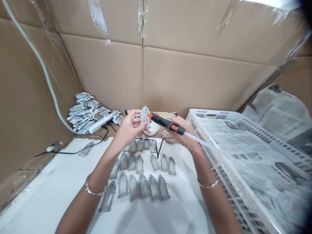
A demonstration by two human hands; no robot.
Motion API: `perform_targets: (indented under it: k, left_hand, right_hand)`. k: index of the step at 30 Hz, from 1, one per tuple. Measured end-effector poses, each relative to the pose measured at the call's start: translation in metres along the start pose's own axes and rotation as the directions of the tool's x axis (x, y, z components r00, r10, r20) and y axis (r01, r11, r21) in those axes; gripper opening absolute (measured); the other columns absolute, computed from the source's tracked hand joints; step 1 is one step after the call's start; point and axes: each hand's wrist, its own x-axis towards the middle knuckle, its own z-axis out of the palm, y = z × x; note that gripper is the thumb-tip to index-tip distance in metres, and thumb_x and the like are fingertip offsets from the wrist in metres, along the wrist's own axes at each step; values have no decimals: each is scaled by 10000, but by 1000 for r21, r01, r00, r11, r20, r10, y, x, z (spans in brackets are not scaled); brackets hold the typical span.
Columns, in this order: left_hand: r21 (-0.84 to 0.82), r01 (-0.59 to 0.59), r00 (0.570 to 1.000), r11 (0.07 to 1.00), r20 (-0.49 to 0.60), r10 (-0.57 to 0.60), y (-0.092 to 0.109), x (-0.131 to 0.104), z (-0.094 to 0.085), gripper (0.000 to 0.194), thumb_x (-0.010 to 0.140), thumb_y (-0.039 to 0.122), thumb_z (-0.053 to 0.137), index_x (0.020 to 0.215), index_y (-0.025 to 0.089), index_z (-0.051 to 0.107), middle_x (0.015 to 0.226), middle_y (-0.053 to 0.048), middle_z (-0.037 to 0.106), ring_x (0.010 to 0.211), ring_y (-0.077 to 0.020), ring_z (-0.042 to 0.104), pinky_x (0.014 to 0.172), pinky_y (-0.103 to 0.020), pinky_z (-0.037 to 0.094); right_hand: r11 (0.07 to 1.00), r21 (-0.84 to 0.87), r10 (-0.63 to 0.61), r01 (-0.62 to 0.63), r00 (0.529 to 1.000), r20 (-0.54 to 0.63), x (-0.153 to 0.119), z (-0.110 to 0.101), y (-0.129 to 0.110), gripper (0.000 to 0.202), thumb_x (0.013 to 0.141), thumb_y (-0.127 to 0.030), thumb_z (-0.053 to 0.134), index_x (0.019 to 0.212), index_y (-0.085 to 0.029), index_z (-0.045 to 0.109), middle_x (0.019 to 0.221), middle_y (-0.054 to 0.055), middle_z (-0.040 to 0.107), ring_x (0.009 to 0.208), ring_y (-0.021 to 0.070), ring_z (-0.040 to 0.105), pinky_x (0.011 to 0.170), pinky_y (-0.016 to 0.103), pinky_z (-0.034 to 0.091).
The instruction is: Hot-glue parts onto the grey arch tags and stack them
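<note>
Between its thumb and fingers, my left hand (130, 127) holds up a small arched, window-shaped piece (145, 114), white-edged with a hole near its pointed top. My right hand (184, 131) grips a black glue gun (163, 122) whose orange nozzle is at the right side of the piece; whether it touches cannot be made out. A long translucent glue stick (198, 139) trails from the gun's back end. Below my hands, several grey arched pieces (143, 185) lie in rough rows on the white table (63, 182). Behind my left fingers a white round object (153, 129) is partly hidden.
A heap of arched pieces (85, 112) is piled at the back left, beside a white power strip (101, 123) with black cables (80, 151). At right stands a white plastic basket (214, 113) lined with newspaper (248, 143). Cardboard walls (182, 74) enclose the back and left.
</note>
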Motion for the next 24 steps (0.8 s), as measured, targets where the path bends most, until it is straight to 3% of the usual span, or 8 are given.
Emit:
perform_targets:
  k: [4, 16, 24]
  left_hand:
    - [5, -6, 1000, 1000, 9, 6, 1, -1, 2, 457, 770, 315, 737, 1129, 190, 484, 938, -76, 750, 674, -217, 754, 463, -224, 560]
    - [58, -53, 999, 997, 0, 53, -4, 0, 4, 420, 795, 298, 694, 1142, 193, 480, 993, -86, 749, 669, -202, 751, 457, -211, 553]
    - [133, -55, 998, 990, -20, 58, -10, 2, 3, 390, 820, 318, 662, 1139, 206, 468, 1004, -89, 742, 662, -178, 731, 457, -202, 518]
  right_hand:
    - [1000, -8, 10, -10, 1000, -4, 0, 2, -1, 122, 824, -230, 545, 831, -211, 665, 784, 28, 670, 750, 181, 579, 687, 287, 402]
    - [981, -142, -139, 129, 988, -62, -1, 11, 6, 150, 846, -177, 491, 745, -210, 597, 756, 32, 650, 736, 178, 542, 656, 287, 388]
    - [957, -288, -76, 46, 993, -93, 1, 4, 4, 178, 876, -256, 500, 762, -204, 626, 808, 55, 674, 774, 179, 577, 646, 273, 373]
